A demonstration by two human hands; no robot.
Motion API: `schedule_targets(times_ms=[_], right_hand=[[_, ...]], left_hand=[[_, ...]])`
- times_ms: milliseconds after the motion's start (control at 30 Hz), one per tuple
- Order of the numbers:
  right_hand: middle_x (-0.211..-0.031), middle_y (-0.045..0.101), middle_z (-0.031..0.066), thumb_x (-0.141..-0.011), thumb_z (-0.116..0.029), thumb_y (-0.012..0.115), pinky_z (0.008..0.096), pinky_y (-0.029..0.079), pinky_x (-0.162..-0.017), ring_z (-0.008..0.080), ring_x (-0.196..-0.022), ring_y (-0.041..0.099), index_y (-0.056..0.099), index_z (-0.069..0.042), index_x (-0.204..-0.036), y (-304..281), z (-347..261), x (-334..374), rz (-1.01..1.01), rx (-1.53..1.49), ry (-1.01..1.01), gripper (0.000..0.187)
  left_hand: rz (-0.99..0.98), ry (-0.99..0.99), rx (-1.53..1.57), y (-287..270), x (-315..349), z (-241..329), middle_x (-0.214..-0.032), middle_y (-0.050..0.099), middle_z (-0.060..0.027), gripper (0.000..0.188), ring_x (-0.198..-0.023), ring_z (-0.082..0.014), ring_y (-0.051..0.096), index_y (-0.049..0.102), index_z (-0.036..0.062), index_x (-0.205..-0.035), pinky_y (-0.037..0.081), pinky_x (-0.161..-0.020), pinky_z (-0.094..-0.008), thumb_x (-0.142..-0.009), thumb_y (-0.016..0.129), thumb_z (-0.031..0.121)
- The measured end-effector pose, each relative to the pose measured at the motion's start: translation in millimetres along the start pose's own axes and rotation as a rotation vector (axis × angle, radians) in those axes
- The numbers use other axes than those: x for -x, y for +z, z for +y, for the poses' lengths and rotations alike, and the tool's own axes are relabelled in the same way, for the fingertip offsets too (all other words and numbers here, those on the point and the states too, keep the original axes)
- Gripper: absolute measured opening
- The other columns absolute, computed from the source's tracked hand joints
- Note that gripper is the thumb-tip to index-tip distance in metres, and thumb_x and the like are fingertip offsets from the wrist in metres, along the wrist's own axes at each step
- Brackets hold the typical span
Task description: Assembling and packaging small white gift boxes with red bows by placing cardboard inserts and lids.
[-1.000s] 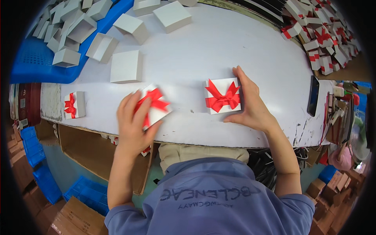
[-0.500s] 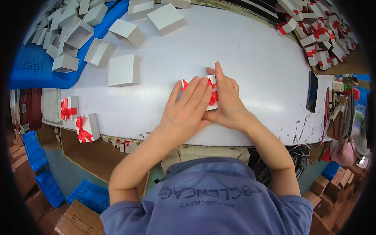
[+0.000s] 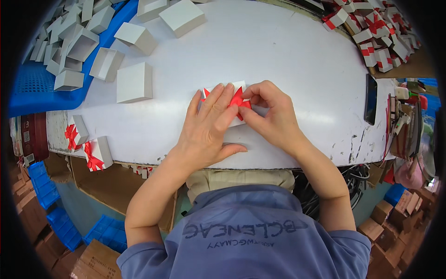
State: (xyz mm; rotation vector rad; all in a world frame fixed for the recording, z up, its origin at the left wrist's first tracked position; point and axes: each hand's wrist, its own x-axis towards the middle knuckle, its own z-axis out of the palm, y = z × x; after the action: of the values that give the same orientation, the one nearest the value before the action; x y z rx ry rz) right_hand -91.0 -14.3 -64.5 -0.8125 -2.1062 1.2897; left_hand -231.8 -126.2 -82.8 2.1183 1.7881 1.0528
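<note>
A small white gift box lies on the white table in front of me, partly hidden under my fingers. Across its top runs a red ribbon bow. My left hand rests flat over the box's left part, its fingers stretched out and the thumb held away toward the table's near edge. At the right side, my right hand pinches a loop of the bow between thumb and forefinger, with the other fingers curled in.
White box parts, one a closed-looking block, lie at the left beside a blue crate heaped with more. Two ribboned boxes sit near the left front edge. A phone lies at right, below a heap of ribboned boxes.
My right hand has gone from lying stretched along the box's right side to pinching the bow. The left hand stays flat on the box. The whole view has shifted slightly.
</note>
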Motion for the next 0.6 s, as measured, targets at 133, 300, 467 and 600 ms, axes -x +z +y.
schedule_targets(times_ms=[133, 300, 467, 600], right_hand=[[-0.078, 0.058, 0.0085, -0.072, -0.004, 0.064, 0.0258, 0.047, -0.058, 0.0152, -0.068, 0.059, 0.06, 0.0, -0.084, -9, -2, -5, -0.077, -0.05, 0.145, 0.013], [-0.073, 0.058, 0.0073, -0.072, -0.002, 0.062, 0.0245, 0.046, -0.054, 0.0132, -0.06, 0.055, 0.058, 0.001, -0.083, -7, -5, -10, -0.056, 0.058, -0.036, 0.012], [-0.069, 0.054, 0.0061, -0.071, -0.004, 0.062, 0.0253, 0.044, -0.054, 0.0125, -0.057, 0.05, 0.057, 0.001, -0.083, -12, 1, -14, -0.091, -0.058, 0.218, 0.014], [-0.066, 0.052, 0.0044, -0.071, 0.0, 0.058, 0.0244, 0.044, -0.057, 0.0105, -0.061, 0.049, 0.054, 0.0, -0.084, -7, -8, -11, -0.009, 0.043, 0.009, 0.014]], left_hand=[[-0.111, 0.049, -0.062, -12, -3, 2, -0.138, 0.031, -0.0223, 0.069, -0.125, -0.0395, 0.034, 0.045, 0.013, -0.107, 0.028, -0.096, -0.0596, -0.052, 0.08, 0.038], [-0.176, 0.018, -0.091, -13, -5, 4, -0.138, 0.032, -0.0226, 0.066, -0.125, -0.0394, 0.034, 0.047, 0.0151, -0.104, 0.029, -0.096, -0.0593, -0.051, 0.08, 0.037], [-0.195, 0.059, -0.123, -13, -4, 3, -0.14, 0.029, -0.0237, 0.067, -0.127, -0.0418, 0.031, 0.05, 0.0095, -0.105, 0.026, -0.098, -0.0595, -0.054, 0.076, 0.045], [-0.201, 0.052, -0.121, -13, -3, 2, -0.139, 0.03, -0.0241, 0.067, -0.127, -0.0419, 0.032, 0.05, 0.0089, -0.104, 0.026, -0.098, -0.0592, -0.054, 0.075, 0.045]])
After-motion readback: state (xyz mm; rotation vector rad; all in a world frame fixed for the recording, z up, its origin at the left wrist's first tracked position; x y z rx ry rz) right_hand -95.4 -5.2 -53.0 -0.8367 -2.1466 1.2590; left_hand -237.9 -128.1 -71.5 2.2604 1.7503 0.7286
